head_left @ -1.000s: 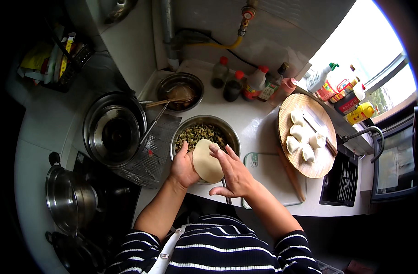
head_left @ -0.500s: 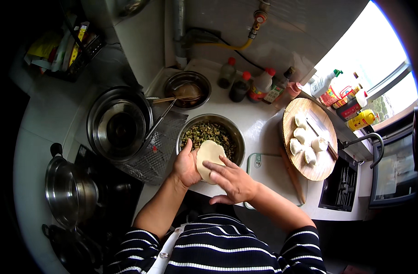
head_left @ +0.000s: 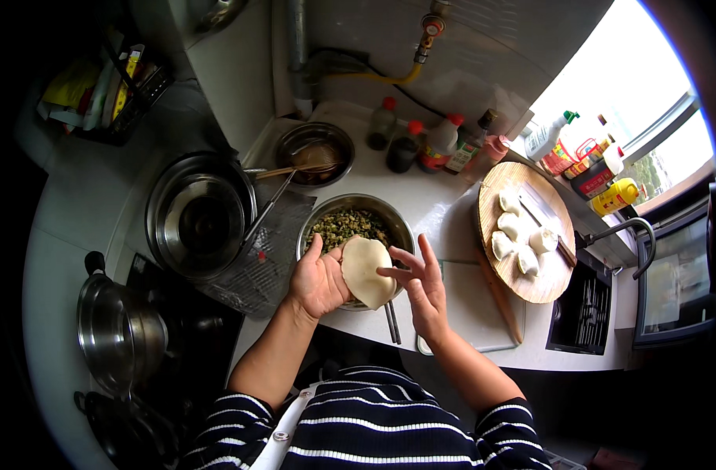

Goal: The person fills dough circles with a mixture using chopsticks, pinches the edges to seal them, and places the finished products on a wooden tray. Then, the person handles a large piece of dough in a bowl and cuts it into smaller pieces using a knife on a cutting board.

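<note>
A round flat dough wrapper (head_left: 366, 272) rests on the fingers of my left hand (head_left: 319, 278), which is palm up with its thumb raised. My right hand (head_left: 422, 291) has its fingers spread beside the wrapper, one fingertip at its right edge. Beneath and beyond them stands a steel bowl (head_left: 407, 235) of chopped green and brown filling (head_left: 350, 229), partly hidden by the wrapper and my left hand. Dark chopsticks (head_left: 393, 323) poke out past the bowl's near edge. To the right, several white filled dumplings (head_left: 510, 225) sit on a round wooden board (head_left: 550, 286).
A wooden rolling pin (head_left: 499, 301) lies on a pale cutting board (head_left: 467, 313). Several sauce bottles (head_left: 403, 149) line the wall. Left are a bowl with a strainer (head_left: 315, 153), nested metal pans (head_left: 197, 211) and a steel pot (head_left: 119, 333). A knife (head_left: 565, 251) lies by the dumplings.
My right hand has lifted off the wrapper's face and turned upward to its right edge. The wrapper has shifted slightly right with my left hand, and the chopsticks now show.
</note>
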A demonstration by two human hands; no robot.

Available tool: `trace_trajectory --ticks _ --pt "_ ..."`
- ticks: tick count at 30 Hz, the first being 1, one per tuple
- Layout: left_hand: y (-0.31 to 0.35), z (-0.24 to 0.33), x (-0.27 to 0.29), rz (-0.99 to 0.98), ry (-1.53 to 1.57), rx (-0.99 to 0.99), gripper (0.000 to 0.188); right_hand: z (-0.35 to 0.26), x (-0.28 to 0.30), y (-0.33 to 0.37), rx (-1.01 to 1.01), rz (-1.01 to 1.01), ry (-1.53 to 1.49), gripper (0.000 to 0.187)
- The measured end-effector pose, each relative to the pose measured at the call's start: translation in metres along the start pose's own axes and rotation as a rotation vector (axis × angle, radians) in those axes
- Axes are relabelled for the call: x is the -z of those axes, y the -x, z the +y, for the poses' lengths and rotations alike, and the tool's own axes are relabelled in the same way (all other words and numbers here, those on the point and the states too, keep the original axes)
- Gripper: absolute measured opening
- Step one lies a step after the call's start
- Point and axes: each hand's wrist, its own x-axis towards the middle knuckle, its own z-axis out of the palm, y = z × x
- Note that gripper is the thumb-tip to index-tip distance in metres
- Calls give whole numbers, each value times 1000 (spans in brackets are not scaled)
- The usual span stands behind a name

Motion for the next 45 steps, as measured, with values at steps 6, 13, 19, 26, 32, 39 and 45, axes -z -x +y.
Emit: trace_trajectory --ticks 6,13,19,26,32,39,45 --pt "-2 6 -18 -24 -34 20 83 8 16 -3 -206 117 -222 73" --pt "-22 15 -37 -288 68 -219 71 7 -13 -18 -108 243 -384 83" --pt "-23 22 -41 -164 -208 -307 65 7 -12 -20 31 209 -158 78" --pt "-1 0 -33 -41 -332 -305 64 -15 -23 -26 323 -57 111 75" --pt "8 -18 -33 13 -345 -177 58 0 -21 -35 397 -187 569 79" --pt "14 -15 -32 -28 -272 -156 56 4 -4 -35 575 -228 961 88" --pt "19 -6 -24 -65 -194 -195 61 0 1 -25 592 -190 953 79"
